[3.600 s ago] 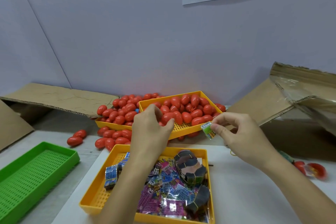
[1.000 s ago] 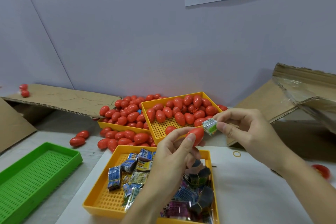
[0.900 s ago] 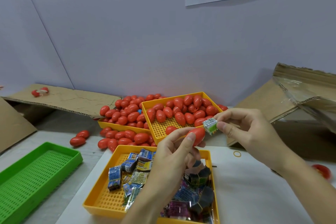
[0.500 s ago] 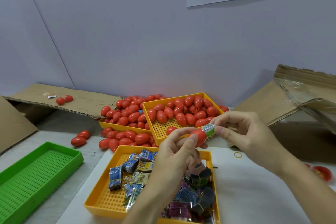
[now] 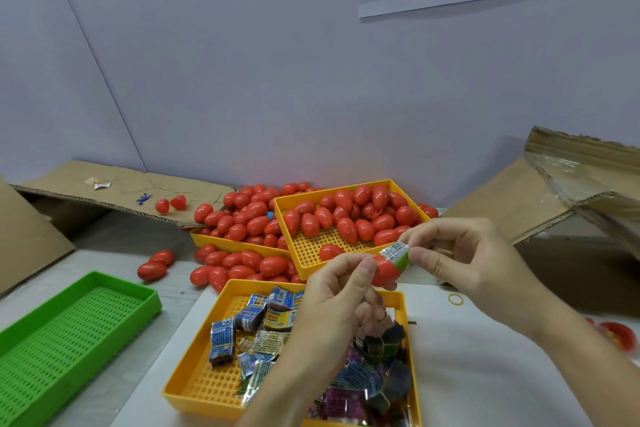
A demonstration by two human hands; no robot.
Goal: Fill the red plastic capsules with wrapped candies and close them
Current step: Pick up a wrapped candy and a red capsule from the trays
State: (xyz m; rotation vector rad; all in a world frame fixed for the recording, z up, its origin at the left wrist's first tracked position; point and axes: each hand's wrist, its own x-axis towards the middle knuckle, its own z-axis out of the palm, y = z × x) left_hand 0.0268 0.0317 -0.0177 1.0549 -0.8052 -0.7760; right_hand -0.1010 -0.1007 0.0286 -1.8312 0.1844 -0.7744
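My left hand [image 5: 334, 298] grips a red capsule [image 5: 385, 272] above the near yellow tray [image 5: 197, 381], which holds several wrapped candies. My right hand [image 5: 464, 262] pinches a small green and white wrapped candy [image 5: 396, 253] and holds it against the capsule's open end. Behind them a tilted yellow tray [image 5: 304, 265] carries several red capsules. A second yellow tray [image 5: 221, 243] to its left is heaped with more, and others lie loose on the table around it.
An empty green perforated tray [image 5: 69, 333] lies at the front left. Flattened cardboard [image 5: 104, 191] at the back left carries an opened red capsule [image 5: 169, 204] and scraps. A cardboard box [image 5: 568, 218] stands on the right, with a yellow rubber band [image 5: 455, 299] and an open capsule [image 5: 620, 338] near it.
My left hand picked a capsule from the tilted tray and lifted it. My right hand brought the candy leftwards onto its open end. A capsule landed on the back-left cardboard and split open.
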